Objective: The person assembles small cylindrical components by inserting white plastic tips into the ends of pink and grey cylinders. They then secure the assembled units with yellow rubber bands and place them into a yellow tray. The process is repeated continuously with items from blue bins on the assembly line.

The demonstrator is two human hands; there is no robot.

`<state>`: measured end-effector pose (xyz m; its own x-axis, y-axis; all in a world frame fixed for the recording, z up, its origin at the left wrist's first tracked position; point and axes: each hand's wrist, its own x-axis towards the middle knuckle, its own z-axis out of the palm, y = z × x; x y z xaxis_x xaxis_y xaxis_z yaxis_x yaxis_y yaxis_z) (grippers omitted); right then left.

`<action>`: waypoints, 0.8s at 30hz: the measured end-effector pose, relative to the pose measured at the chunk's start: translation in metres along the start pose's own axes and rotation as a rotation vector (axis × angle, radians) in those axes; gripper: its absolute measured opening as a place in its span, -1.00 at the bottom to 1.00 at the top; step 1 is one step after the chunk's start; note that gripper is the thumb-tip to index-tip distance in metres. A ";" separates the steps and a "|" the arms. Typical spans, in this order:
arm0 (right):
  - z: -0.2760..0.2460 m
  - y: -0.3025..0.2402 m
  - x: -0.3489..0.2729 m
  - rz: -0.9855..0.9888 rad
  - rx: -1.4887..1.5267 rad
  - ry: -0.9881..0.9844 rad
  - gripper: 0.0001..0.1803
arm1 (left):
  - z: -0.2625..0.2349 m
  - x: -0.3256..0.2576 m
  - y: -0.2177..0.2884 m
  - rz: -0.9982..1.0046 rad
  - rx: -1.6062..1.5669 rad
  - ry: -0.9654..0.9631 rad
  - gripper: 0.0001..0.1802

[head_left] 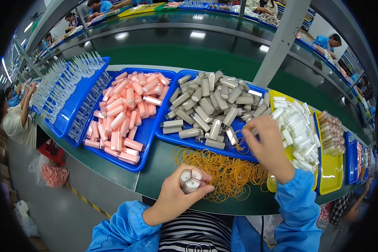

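Note:
My left hand (178, 191) is closed around a bundle of three small tubes (192, 179), held upright with the ends facing up; one looks pinkish, the others grey and whitish. My right hand (266, 145) is raised over the near right corner of a blue tray (153, 136) of grey tubes (203, 111). From its bent fingers hangs a yellow-brown rubber band (240, 145), close to a grey tube in that tray. A loose heap of rubber bands (222, 172) lies on the green table between the tray and my left hand.
Pink tubes (124, 111) fill a blue tray on the left, beside stacked blue trays of clear pieces (69, 84). White tubes (298, 132) lie in a yellow tray (272, 182) at right, with another yellow tray (332, 180) beyond. A metal post (281, 46) stands behind. Other people work around.

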<state>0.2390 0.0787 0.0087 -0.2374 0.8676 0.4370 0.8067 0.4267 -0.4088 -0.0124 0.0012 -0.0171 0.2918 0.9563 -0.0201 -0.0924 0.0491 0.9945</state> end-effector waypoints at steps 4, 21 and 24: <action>-0.010 -0.035 -0.009 0.099 0.223 0.044 -0.89 | 0.000 0.010 -0.007 0.217 -0.009 0.092 -0.62; -0.021 -0.076 -0.030 0.560 1.274 -0.112 -0.71 | 0.020 0.040 0.007 0.155 -0.005 -0.036 -0.74; -0.019 -0.072 -0.036 0.489 1.840 0.040 -0.62 | 0.019 0.034 0.004 -0.036 -0.121 -0.145 -0.75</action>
<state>0.1998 0.0119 0.0380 -0.1668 0.9852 0.0401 -0.7105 -0.0919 -0.6977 0.0156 0.0287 -0.0116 0.4303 0.9021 -0.0318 -0.1903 0.1252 0.9737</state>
